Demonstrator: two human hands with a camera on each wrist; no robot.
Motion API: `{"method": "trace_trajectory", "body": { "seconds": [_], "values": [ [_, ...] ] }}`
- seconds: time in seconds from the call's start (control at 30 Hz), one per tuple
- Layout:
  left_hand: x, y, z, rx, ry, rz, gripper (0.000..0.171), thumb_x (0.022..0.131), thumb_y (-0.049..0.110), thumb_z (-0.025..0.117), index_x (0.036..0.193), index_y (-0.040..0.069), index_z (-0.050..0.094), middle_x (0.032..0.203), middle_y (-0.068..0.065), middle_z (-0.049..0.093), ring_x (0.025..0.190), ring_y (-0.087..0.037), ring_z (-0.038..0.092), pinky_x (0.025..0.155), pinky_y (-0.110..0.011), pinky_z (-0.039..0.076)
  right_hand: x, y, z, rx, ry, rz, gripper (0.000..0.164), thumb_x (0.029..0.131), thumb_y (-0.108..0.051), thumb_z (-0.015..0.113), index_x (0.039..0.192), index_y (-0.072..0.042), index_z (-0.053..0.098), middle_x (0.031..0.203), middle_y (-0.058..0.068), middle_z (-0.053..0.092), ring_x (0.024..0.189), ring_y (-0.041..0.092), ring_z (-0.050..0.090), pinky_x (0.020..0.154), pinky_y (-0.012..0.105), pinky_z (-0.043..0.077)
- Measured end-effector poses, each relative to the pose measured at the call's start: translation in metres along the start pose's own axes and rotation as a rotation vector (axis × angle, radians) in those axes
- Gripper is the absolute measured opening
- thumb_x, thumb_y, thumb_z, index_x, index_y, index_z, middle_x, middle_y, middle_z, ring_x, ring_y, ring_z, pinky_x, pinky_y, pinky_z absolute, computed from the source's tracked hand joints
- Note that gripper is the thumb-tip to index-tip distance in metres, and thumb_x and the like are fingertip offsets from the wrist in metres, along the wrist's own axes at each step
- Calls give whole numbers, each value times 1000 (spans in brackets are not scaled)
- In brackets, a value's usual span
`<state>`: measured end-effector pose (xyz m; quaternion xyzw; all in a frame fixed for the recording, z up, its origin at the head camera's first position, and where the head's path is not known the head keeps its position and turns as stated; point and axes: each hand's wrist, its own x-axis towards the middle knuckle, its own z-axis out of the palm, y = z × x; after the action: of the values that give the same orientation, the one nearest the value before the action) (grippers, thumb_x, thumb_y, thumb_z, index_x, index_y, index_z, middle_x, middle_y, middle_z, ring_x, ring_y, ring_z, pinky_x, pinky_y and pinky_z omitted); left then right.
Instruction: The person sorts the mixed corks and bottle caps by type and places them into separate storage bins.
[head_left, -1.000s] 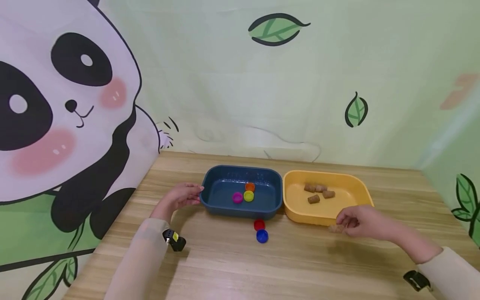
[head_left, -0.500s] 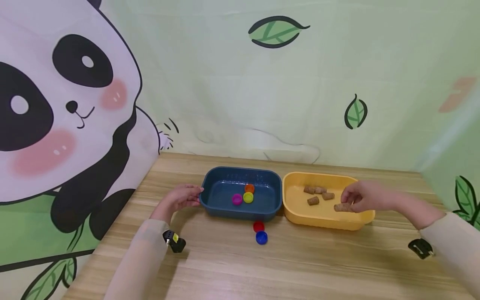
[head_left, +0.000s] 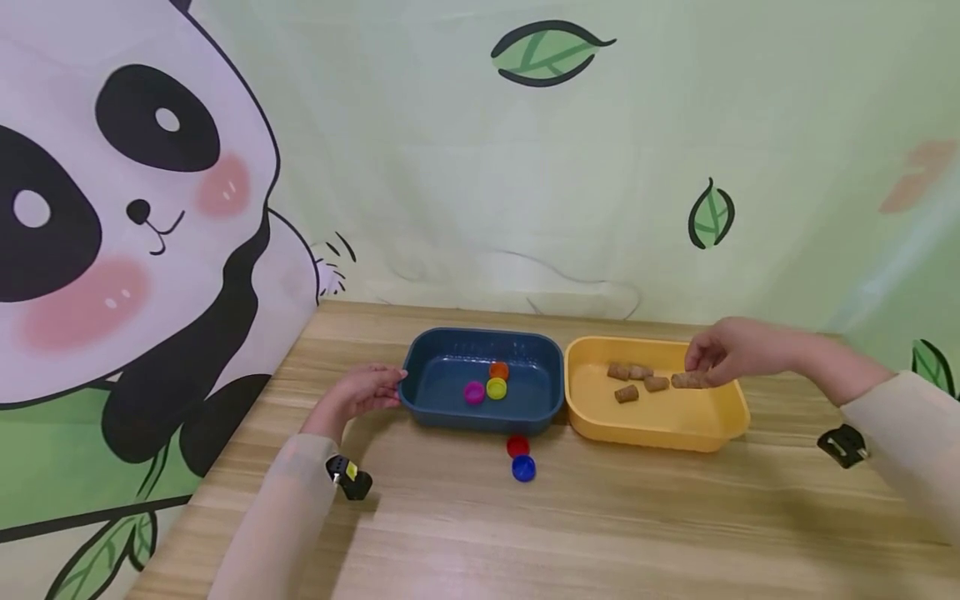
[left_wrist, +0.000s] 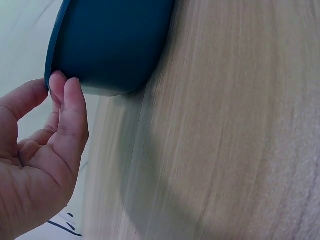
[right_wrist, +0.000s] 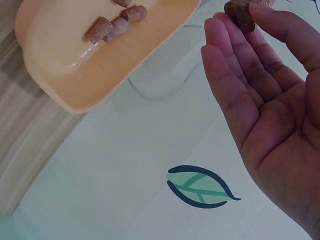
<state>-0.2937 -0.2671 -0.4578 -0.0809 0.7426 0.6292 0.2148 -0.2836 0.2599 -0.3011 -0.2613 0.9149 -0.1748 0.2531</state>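
A brown cork [head_left: 687, 381] is pinched between the thumb and fingertips of my right hand [head_left: 750, 352], above the right part of the yellow tray [head_left: 660, 437]. The right wrist view shows this cork [right_wrist: 241, 15] at the fingertips, partly cut off by the top edge. Several other corks [head_left: 627, 393] lie inside the yellow tray. On the left, my left hand [head_left: 367, 389] grips the rim of the dark blue tray [head_left: 480, 421] at its left end; the left wrist view shows thumb and fingers at the rim [left_wrist: 49, 75]. Orange, yellow [head_left: 497, 388] and magenta [head_left: 474, 392] caps sit in the blue tray.
A red cap [head_left: 517, 447] and a blue cap [head_left: 523, 468] lie on the wooden table [head_left: 600, 533] in front of the blue tray. The two trays stand side by side. A printed backdrop [head_left: 420, 167] rises behind the table.
My right hand has lifted the cork from beside the yellow tray's front edge and carried it up and back over the tray. My left hand has stayed at the blue tray.
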Motion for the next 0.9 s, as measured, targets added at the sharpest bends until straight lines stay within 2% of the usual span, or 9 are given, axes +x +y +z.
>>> {"method": "trace_trajectory", "body": {
  "seconds": [0.4,0.77,0.9],
  "values": [
    [0,1,-2,-15,-15,7,22,107,18,54,114,-2,57,74,5,64,69,-3,63,67,-15,59,4,-5,-22,-28,-3,19,20,91,-8,71,108,2,67,95,1,71,84,11,59,72,20,54],
    [0,2,-2,-11,-25,15,26,107,18,53,118,-6,56,75,5,64,69,-3,62,68,-15,59,14,-1,-35,-31,13,70,25,95,-21,70,108,0,67,94,1,71,87,14,60,81,32,58],
    [1,2,-1,-10,-22,7,27,107,17,53,120,-7,55,75,5,64,69,-3,62,68,-15,59,22,3,-37,-38,14,79,25,95,-21,70,108,1,67,92,1,71,86,15,59,80,33,58]
  ]
}}
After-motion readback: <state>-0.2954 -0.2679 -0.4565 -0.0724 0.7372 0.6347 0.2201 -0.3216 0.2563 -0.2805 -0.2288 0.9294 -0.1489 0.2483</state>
